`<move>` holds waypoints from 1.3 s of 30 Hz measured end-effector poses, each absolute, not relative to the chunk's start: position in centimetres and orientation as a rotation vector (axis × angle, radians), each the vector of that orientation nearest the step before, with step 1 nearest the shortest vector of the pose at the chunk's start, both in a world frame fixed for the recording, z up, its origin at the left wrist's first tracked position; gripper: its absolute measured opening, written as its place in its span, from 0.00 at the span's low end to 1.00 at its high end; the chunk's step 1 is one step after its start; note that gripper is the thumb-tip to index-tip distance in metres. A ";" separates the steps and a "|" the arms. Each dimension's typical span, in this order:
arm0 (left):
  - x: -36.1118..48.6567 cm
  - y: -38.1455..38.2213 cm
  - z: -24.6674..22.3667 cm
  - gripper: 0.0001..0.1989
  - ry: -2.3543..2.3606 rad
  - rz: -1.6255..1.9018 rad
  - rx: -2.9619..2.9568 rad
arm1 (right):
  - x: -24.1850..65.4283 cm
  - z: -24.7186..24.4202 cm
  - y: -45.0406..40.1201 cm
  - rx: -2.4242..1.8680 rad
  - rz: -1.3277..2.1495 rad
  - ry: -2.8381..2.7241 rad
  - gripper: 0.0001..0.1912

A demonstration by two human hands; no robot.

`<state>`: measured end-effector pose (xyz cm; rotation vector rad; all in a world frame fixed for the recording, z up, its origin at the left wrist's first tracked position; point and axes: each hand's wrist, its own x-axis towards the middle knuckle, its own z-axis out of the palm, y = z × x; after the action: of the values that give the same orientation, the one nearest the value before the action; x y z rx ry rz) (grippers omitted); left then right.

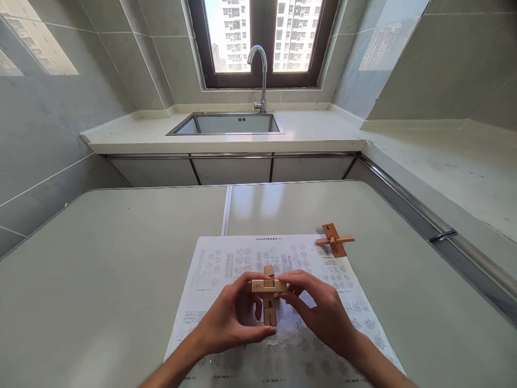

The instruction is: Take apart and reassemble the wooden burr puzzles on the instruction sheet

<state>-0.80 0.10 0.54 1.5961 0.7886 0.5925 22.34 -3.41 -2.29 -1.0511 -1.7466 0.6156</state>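
Over a printed sheet (242, 264), a cross-shaped wooden piece (269, 302) made of interlocking notched blocks is held between both hands. My left hand (234, 315) grips it, thumb at its lower end and fingers at the left end of its crossbar. The fingertips of my right hand (313, 307) pinch the right end of the crossbar, which has a mark written on its left part. At the sheet's upper right corner lies a wooden stand (328, 231) marked 2, with a rod across it.
The sheet lies on a pale table (121, 269) with a seam. Beyond it are a counter (315, 126) with a sink (226, 124), a faucet (263, 81) and a window (262, 37). A metal rail (404, 196) runs along the right side.
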 end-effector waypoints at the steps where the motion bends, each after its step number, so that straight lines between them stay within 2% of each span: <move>1: -0.8 0.1 0.5 0.29 0.783 0.599 1.587 | 22.4 -2.3 -3.4 -1.048 0.619 -1.749 0.11; 7: -0.9 0.0 0.1 0.33 0.788 0.607 1.479 | 22.3 -2.1 -3.5 -0.983 0.589 -1.822 0.13; 21: -0.9 0.1 0.2 0.30 0.740 0.621 1.516 | 22.2 -2.0 -3.5 -1.046 0.633 -1.809 0.09; 31: -0.8 0.3 0.2 0.31 0.886 0.696 1.338 | 22.2 -2.3 -3.2 -1.230 0.576 -1.838 0.06; 33: -1.0 0.4 0.0 0.31 0.924 0.724 1.318 | 22.2 -2.5 -3.2 -1.265 0.511 -1.907 0.08; 37: -1.0 0.6 -0.3 0.32 0.945 0.743 1.316 | 22.0 -3.2 -3.3 -1.299 0.424 -2.046 0.17; 39: -0.9 0.5 -0.3 0.32 0.944 0.747 1.315 | 21.9 -3.5 -3.3 -1.315 0.405 -2.081 0.16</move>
<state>-0.92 0.55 -0.32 1.3153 0.9439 0.7471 21.87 -3.30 -3.48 -1.3146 -2.0812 0.4053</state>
